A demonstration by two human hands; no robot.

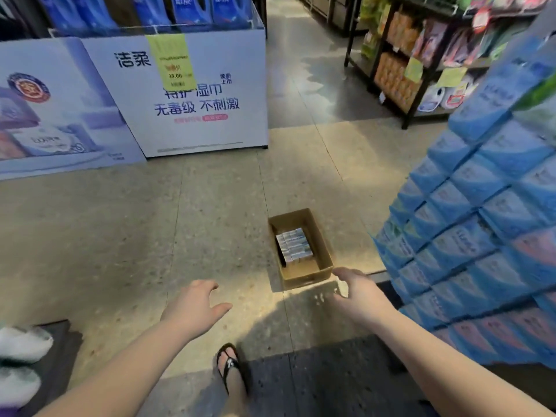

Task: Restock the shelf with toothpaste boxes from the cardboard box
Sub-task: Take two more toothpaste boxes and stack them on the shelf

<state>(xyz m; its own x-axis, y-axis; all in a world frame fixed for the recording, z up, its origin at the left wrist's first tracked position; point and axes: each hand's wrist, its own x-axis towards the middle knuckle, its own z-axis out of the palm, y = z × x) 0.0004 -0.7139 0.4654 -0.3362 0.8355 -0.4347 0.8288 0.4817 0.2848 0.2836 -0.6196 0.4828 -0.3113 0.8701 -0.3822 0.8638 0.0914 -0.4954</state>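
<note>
The right hand [358,291] is open, fingers spread and a little bent, holding nothing; its fingertips lie at the near right corner of the cardboard box [310,279], and I cannot tell whether they touch it. The left hand [195,305] is also open, thumb held wide, fingers loosely curved, holding nothing, over bare floor [210,221] to the near left of the box. The 2 forearms run out of the lower edge of the view.

The toothpaste boxes [293,245] lie packed side by side inside the cardboard box, against its left wall, with bare bottom showing on the near side. Their print is too blurred to read, and how many layers there are cannot be told.

Just right of the box stands a tall stack of blue packs [481,236], cut off by the right edge. Nearer than the box are a foot in a black sandal [230,368] and a dark mat [316,380]. Left of the box and beyond it the floor lies open as far as a white display stand [195,94].
</note>
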